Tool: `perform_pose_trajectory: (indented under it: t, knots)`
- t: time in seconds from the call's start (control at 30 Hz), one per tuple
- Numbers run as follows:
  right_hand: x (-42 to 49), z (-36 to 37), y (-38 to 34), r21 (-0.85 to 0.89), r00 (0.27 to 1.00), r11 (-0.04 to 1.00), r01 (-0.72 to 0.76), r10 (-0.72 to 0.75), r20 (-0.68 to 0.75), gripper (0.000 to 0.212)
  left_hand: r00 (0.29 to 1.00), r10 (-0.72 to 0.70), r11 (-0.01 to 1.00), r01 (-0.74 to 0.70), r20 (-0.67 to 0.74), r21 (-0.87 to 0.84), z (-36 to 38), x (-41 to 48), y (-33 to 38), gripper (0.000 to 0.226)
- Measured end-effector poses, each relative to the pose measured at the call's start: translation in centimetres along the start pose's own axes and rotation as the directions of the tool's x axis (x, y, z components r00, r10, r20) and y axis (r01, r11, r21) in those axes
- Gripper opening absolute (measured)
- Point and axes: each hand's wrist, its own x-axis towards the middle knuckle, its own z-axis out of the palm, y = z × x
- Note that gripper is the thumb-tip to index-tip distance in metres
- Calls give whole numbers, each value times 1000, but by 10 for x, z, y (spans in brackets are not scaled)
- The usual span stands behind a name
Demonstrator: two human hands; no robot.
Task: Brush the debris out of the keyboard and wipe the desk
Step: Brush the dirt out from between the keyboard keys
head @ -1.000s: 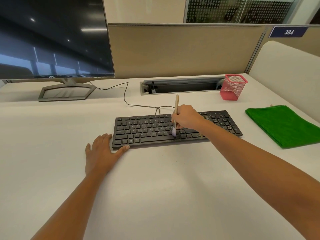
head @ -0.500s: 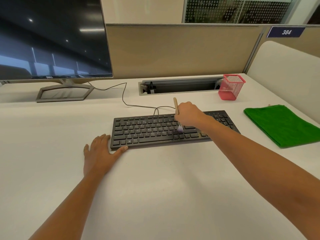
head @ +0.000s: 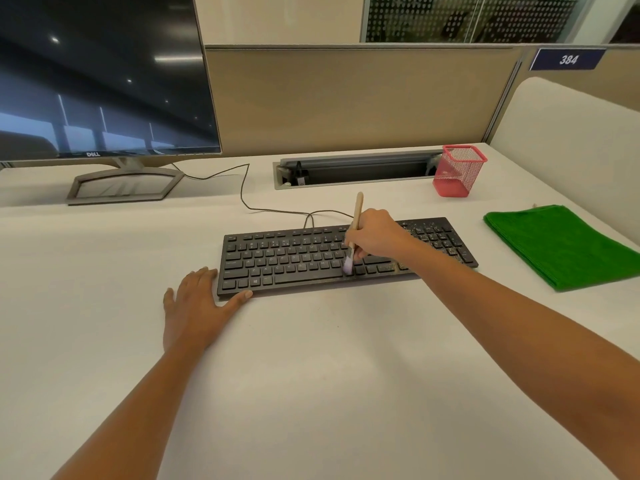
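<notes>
A black keyboard (head: 291, 261) lies across the middle of the white desk (head: 311, 375), with pale crumbs on its right-hand keys and along its front edge. My right hand (head: 375, 233) grips a small wooden-handled brush (head: 356, 216); its pale bristles touch the lower key rows right of centre. My left hand (head: 197, 306) rests flat on the desk at the keyboard's front left corner, thumb against the front edge. A folded green cloth (head: 564, 244) lies on the desk to the right.
A monitor (head: 100, 77) on a grey stand (head: 121, 185) fills the back left. The keyboard cable (head: 246, 195) runs toward a cable slot (head: 353, 169) in the desk. A red mesh pen cup (head: 457, 169) stands at the back right. A beige partition closes the back.
The brush tip has swept down from the middle rows to the lower rows, after going up from there half a second earlier. My left hand has stayed in place.
</notes>
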Motion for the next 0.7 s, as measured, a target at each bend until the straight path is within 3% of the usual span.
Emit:
perform_pose_trajectory:
  t: [0.13,0.4,0.6,0.7]
  knots:
    - [3,-5,3,34,990,999,3,2,-141,30,1000,-1,1000,1,2,1,0,0,0,79]
    - [-3,-7,6,-50,996,997,-53,57,70,25,1000,4,1000,-4,0,0,-1,-1,1,76]
    - [5,-9,6,51,995,998,-24,29,-91,29,1000,3,1000,-3,-2,4,0,0,1,76]
    - [0,-2,8,37,998,999,-35,37,-51,29,1000,4,1000,-4,-4,4,-1,0,1,76]
